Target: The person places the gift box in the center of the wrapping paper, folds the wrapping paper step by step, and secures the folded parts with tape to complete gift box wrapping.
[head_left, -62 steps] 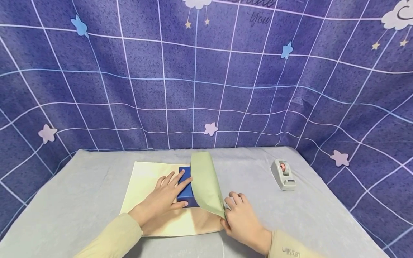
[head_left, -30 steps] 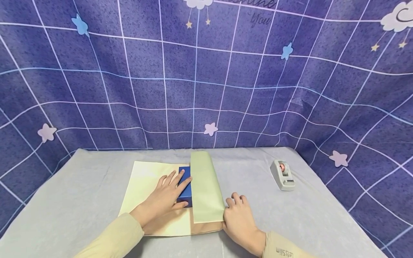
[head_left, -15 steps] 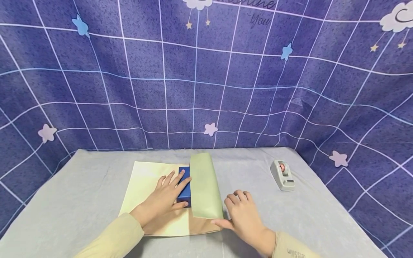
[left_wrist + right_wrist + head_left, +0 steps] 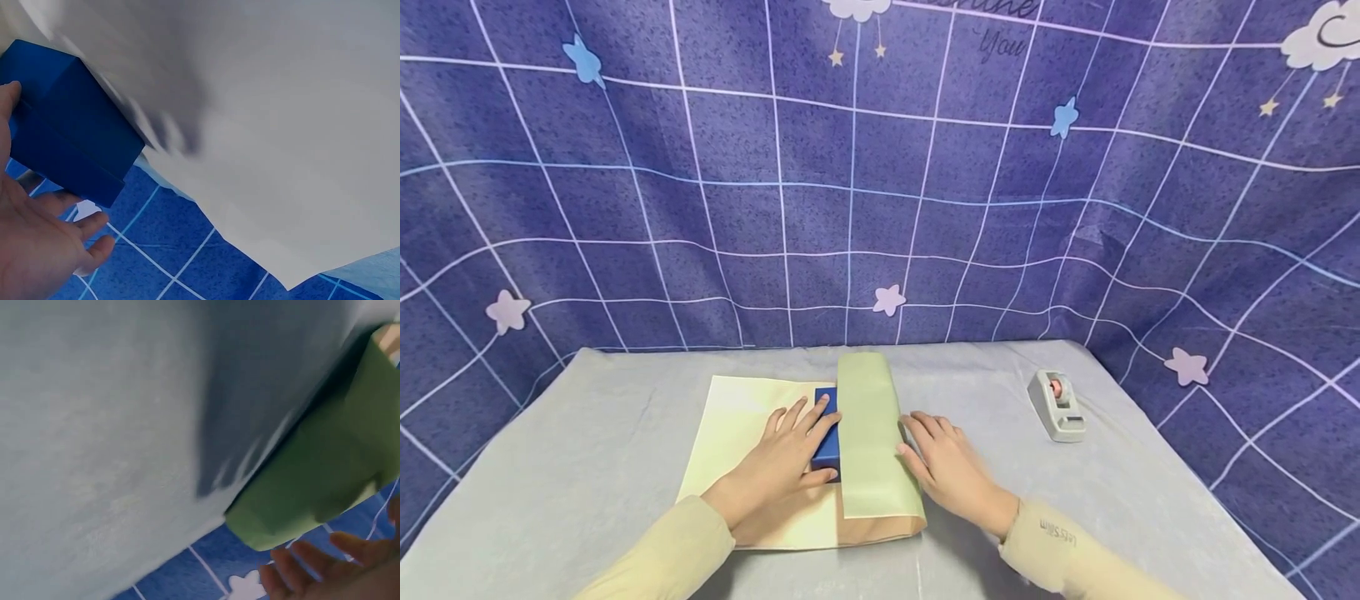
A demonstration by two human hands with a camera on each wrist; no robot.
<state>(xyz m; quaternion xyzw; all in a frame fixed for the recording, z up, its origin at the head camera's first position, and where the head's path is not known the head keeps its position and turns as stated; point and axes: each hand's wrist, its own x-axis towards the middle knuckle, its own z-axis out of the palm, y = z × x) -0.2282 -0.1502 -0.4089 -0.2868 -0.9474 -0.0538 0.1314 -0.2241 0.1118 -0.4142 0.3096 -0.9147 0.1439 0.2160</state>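
A sheet of wrapping paper (image 4: 874, 450), pale green outside and cream inside, lies on the table with its right side folded over a blue box (image 4: 827, 452). My left hand (image 4: 775, 454) rests with spread fingers on the box's exposed part. In the left wrist view the box (image 4: 69, 119) shows a lid edge, with fingers beside it. My right hand (image 4: 955, 471) is at the fold's right edge, fingers loosely bent and touching or nearly touching the green side. In the right wrist view the folded paper (image 4: 312, 481) curves above the fingers. The box's right part is hidden beneath the flap.
A white tape dispenser (image 4: 1058, 408) with a roll of tape stands at the right of the grey-covered table (image 4: 617, 425). A blue grid-patterned curtain (image 4: 820, 208) rises behind the table and along its sides.
The flap's near corner has come down flat and the flap reaches slightly farther left. My right hand has let go of that corner and moved up along the fold. The left hand stays put.
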